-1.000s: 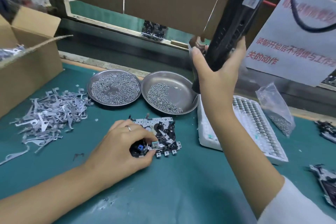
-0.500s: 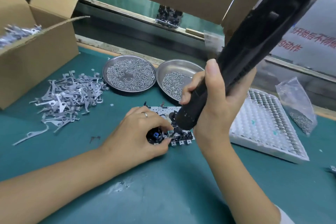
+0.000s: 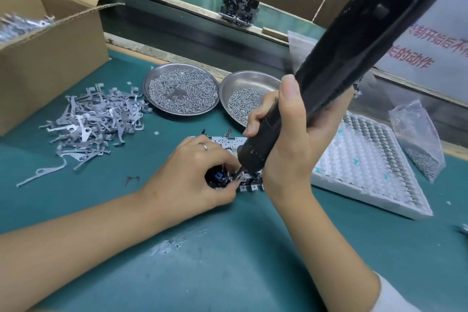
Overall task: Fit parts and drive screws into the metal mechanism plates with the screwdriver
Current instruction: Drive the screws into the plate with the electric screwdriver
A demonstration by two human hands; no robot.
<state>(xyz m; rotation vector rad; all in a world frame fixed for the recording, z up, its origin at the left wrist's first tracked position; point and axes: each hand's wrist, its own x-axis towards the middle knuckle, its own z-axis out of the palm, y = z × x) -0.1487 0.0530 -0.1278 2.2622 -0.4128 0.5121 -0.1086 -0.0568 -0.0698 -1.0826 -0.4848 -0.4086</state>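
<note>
A pile of gray metal bits (image 3: 93,121) lies on the green surface (image 3: 228,261). The left hand (image 3: 192,175) pinches the metal plate (image 3: 228,159) in the middle. The right hand (image 3: 291,144) grips the big black screwdriver (image 3: 342,63), its tip down on the plate.

bench: green mat (image 3: 228,261) | landmark: left screw dish (image 3: 180,88) | right of it: second dish (image 3: 243,83), white tray (image 3: 367,172), plastic bag (image 3: 417,134) | left: lever pile (image 3: 96,119), cardboard box (image 3: 50,58) | front: mechanism plate (image 3: 222,140)
</note>
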